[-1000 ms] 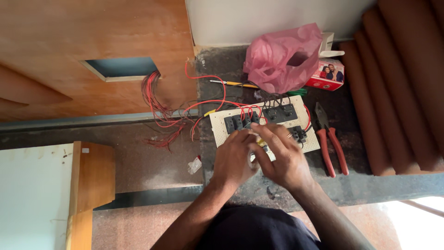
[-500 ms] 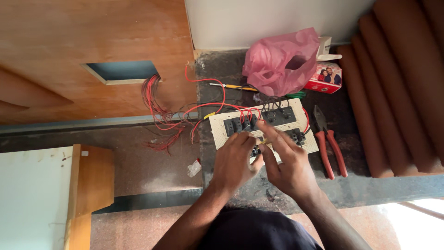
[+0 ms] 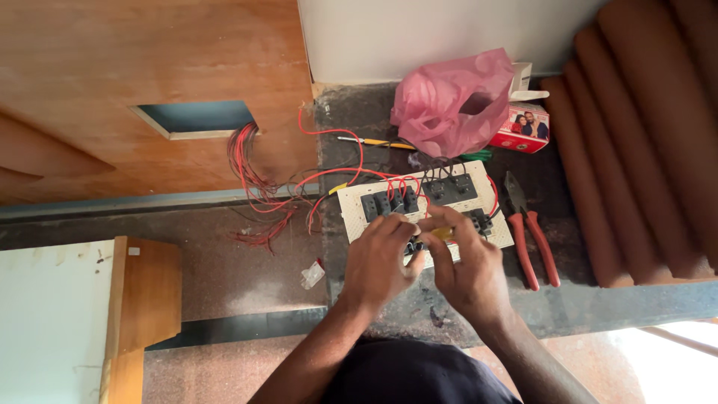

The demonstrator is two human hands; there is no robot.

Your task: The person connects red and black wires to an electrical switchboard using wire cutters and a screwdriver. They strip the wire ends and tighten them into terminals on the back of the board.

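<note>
**Hands closing in on the switch plate**

Both hands have drawn closer together over the cream rectangular switch plate (image 3: 426, 206) with black modules, which lies mid-ledge on the dark stone ledge (image 3: 598, 299). Left hand (image 3: 378, 262) curls, fingers pressed together; right hand (image 3: 467, 273) pinches a small yellow-handled tool (image 3: 443, 233) (mostly hidden). Red-handled pliers (image 3: 532, 239) lie just beside, toward the ledge's right edge.

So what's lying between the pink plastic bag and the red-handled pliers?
Head view: the white switch plate's far right corner with black modules and red wires, on the dark counter.
</note>
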